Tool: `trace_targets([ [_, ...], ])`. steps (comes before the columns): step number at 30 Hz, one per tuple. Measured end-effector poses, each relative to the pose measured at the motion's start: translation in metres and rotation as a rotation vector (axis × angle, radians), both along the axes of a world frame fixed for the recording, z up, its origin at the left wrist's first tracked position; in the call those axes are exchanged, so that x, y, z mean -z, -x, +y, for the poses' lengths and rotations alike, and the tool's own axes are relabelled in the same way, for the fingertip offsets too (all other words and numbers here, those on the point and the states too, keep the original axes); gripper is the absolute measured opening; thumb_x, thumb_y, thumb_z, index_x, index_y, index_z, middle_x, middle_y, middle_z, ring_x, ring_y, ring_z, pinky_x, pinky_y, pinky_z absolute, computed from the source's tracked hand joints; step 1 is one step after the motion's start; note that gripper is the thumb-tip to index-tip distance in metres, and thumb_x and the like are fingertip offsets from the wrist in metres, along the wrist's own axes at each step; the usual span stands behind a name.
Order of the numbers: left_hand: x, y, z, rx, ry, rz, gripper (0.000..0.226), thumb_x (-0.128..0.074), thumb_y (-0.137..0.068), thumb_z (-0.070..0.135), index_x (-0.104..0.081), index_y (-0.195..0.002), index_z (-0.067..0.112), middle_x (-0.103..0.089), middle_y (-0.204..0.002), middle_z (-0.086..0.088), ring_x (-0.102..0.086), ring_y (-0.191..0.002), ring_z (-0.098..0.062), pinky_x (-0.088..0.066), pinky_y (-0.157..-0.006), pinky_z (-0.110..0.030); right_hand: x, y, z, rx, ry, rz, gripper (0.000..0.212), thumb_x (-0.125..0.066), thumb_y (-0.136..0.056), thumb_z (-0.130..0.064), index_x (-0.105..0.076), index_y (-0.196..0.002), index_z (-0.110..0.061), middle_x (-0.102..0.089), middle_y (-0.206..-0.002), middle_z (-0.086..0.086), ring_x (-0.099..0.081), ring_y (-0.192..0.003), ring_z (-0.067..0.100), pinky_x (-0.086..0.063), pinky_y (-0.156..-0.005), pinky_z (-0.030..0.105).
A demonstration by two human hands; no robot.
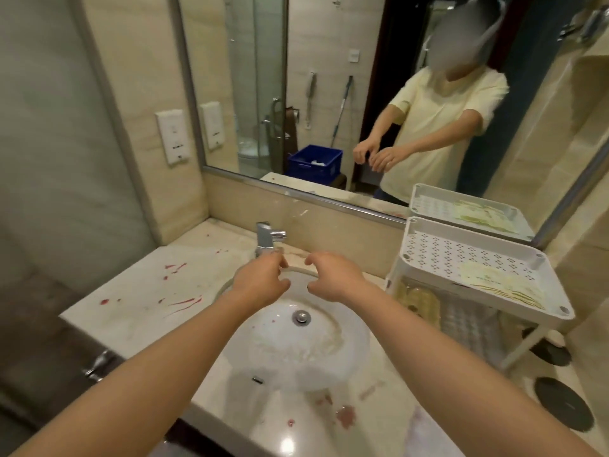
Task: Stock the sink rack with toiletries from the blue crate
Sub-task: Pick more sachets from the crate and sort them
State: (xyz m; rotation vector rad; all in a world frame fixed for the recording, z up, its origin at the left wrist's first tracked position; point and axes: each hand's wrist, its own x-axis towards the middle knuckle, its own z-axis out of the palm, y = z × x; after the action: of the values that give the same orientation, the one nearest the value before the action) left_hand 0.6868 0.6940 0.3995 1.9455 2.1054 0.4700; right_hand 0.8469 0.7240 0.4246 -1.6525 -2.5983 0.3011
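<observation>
Left hand (pixel 263 285): held out over the far left rim of the basin, fingers loosely curled with nothing in them; the fingertips (pixel 280 260) sit just beside the tap, and I cannot tell if they touch it.
Right hand (pixel 333 275): held over the far edge of the basin, just right of the left hand and apart from it, fingers and thumb loosely bent with a narrow gap between them, holding nothing.
White round ceramic sink basin (pixel 306 351): set into the counter below both forearms, with a chrome drain plug (pixel 301 317) in the middle.
Chrome square tap (pixel 268 237): on the far side of the basin.
White plastic two-tier sink rack (pixel 438 255): stands on the counter right of the basin, well apart from both hands; its top tray is perforated.
Pale flat packets (pixel 494 285): lie on the right part of the top tray.
Yellowish items (pixel 417 301): on the lower tier, too blurred to name.
Blue plastic crate (pixel 314 161): seen only as a reflection in the wall mirror (pixel 329 94), behind the person; something white lies inside.
Pale marble counter (pixel 148 291): marked with red smears left of and near the basin.
</observation>
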Motion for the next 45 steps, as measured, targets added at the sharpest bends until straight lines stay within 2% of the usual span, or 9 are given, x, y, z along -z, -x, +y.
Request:
trace_targets([
  [4, 0.001, 0.056, -0.047, -0.102, 0.033, 0.028, 0.037, -0.062, -0.088, 0.038, -0.054, -0.121, 0.026, -0.059, -0.118, 0.003, -0.058, -0.105, -0.019, -0.049, -0.084, -0.034, 0.002, 0.057, -0.029, -0.090, 0.010, 0.000, 0.045, -0.061, -0.081, -0.023, -0.056, -0.126, -0.021, -0.057, -0.130, 0.003, -0.049, -0.123, 0.026, -0.047, -0.094, 0.037],
  [8, 0.003, 0.115, -0.107, -0.184, 0.055, 0.017, 0.038, -0.060, -0.088, 0.041, -0.052, -0.122, 0.028, -0.058, -0.117, 0.006, -0.058, -0.104, -0.017, -0.049, -0.084, -0.034, 0.004, 0.113, -0.072, -0.172, 0.009, -0.005, 0.053, -0.060, -0.083, -0.026, -0.050, -0.135, -0.023, -0.055, -0.134, 0.002, -0.050, -0.123, 0.024, -0.048, -0.089, 0.035],
  [14, 0.009, 0.189, -0.203, -0.319, 0.071, 0.016, 0.040, -0.060, -0.087, 0.040, -0.052, -0.124, 0.028, -0.058, -0.119, 0.007, -0.058, -0.107, -0.016, -0.048, -0.088, -0.034, 0.015, 0.194, -0.144, -0.308, 0.035, -0.018, 0.054, -0.057, -0.085, -0.024, -0.046, -0.138, -0.023, -0.051, -0.139, 0.000, -0.045, -0.127, 0.024, -0.044, -0.095, 0.035],
  [23, 0.027, 0.278, -0.345, -0.535, 0.103, 0.023, 0.040, -0.062, -0.088, 0.043, -0.052, -0.124, 0.030, -0.058, -0.118, 0.006, -0.058, -0.108, -0.017, -0.049, -0.089, -0.036, 0.034, 0.308, -0.254, -0.545, 0.030, -0.010, 0.049, -0.060, -0.084, -0.029, -0.051, -0.131, -0.025, -0.056, -0.130, 0.002, -0.050, -0.123, 0.026, -0.046, -0.092, 0.037],
  [27, 0.032, 0.310, -0.406, -0.674, 0.112, 0.003, 0.040, -0.063, -0.088, 0.043, -0.052, -0.125, 0.031, -0.057, -0.120, 0.006, -0.058, -0.108, -0.016, -0.050, -0.088, -0.035, 0.039, 0.354, -0.298, -0.682, 0.039, -0.032, 0.053, -0.059, -0.084, -0.031, -0.048, -0.136, -0.025, -0.053, -0.136, 0.003, -0.047, -0.126, 0.026, -0.045, -0.099, 0.040],
  [40, 0.049, 0.383, -0.549, -1.052, 0.147, -0.100, 0.043, -0.063, -0.090, 0.038, -0.051, -0.130, 0.027, -0.055, -0.127, 0.005, -0.060, -0.102, -0.014, -0.054, -0.083, -0.036, 0.054, 0.493, -0.410, -1.069, 0.086, -0.042, 0.051, -0.057, -0.086, -0.028, -0.048, -0.136, -0.022, -0.051, -0.136, 0.002, -0.045, -0.128, 0.025, -0.042, -0.099, 0.037],
  [45, 0.059, 0.410, -0.578, -1.188, 0.165, -0.116, 0.044, -0.063, -0.090, 0.039, -0.050, -0.130, 0.027, -0.055, -0.125, 0.004, -0.059, -0.104, -0.016, -0.053, -0.086, -0.039, 0.061, 0.544, -0.437, -1.202, 0.123, -0.026, 0.041, -0.059, -0.087, -0.027, -0.055, -0.127, -0.022, -0.058, -0.125, 0.001, -0.053, -0.116, 0.021, -0.049, -0.094, 0.038],
])
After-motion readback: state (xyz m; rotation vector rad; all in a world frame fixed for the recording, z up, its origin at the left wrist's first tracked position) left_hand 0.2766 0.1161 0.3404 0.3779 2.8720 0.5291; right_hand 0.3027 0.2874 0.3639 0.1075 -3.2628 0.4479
